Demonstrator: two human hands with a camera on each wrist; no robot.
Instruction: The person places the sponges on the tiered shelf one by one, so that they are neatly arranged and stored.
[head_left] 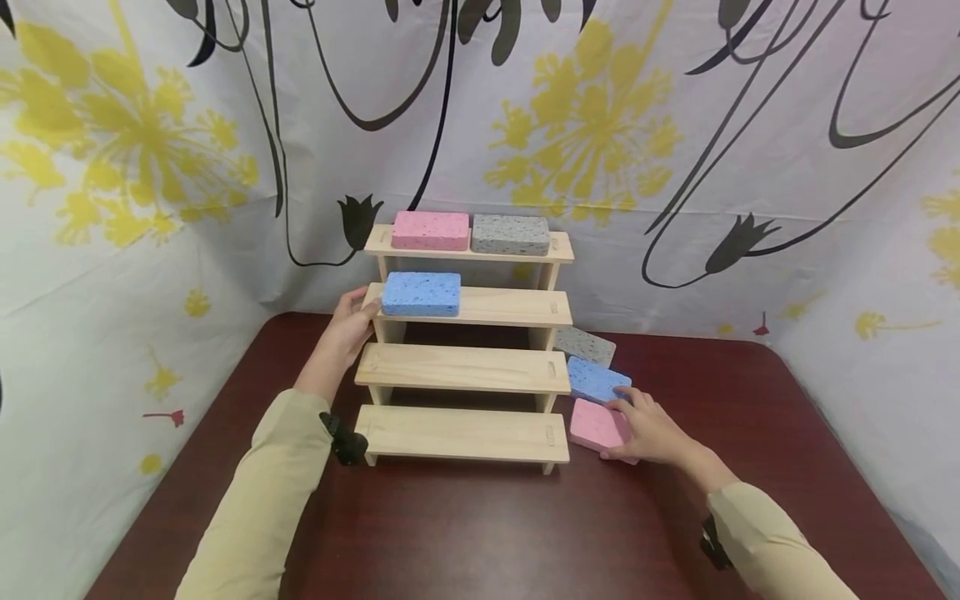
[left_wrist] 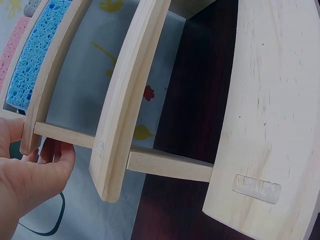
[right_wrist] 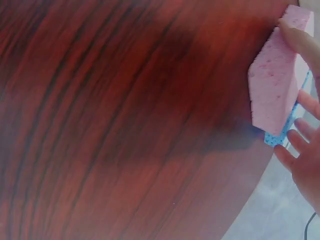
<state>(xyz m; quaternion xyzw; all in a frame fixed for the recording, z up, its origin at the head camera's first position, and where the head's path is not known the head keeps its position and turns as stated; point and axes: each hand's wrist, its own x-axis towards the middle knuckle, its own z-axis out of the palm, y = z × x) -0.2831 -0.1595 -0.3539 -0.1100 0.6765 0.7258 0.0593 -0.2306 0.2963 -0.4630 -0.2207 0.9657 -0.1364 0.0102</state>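
Observation:
A wooden four-step rack (head_left: pixel 461 367) stands on the table. My left hand (head_left: pixel 351 327) grips the left end of its second step from the top, with the thumb above and the fingers curled beneath in the left wrist view. Right beside the thumb, a blue sponge (head_left: pixel 422 294) lies on that step. To the right of the rack, my right hand (head_left: pixel 651 429) holds a pink sponge (head_left: pixel 595 423) between thumb and fingers. In the right wrist view this pink sponge (right_wrist: pixel 272 80) is tilted, with another blue sponge (right_wrist: pixel 274 139) partly hidden behind it.
On the top step sit a pink sponge (head_left: pixel 431 231) and a grey sponge (head_left: pixel 510 235), side by side. Behind the held sponge lie the other blue sponge (head_left: pixel 596 380) and a grey one (head_left: pixel 585 345), close against the rack. A patterned cloth (head_left: pixel 465 150) hangs behind the dark table (head_left: pixel 465 533).

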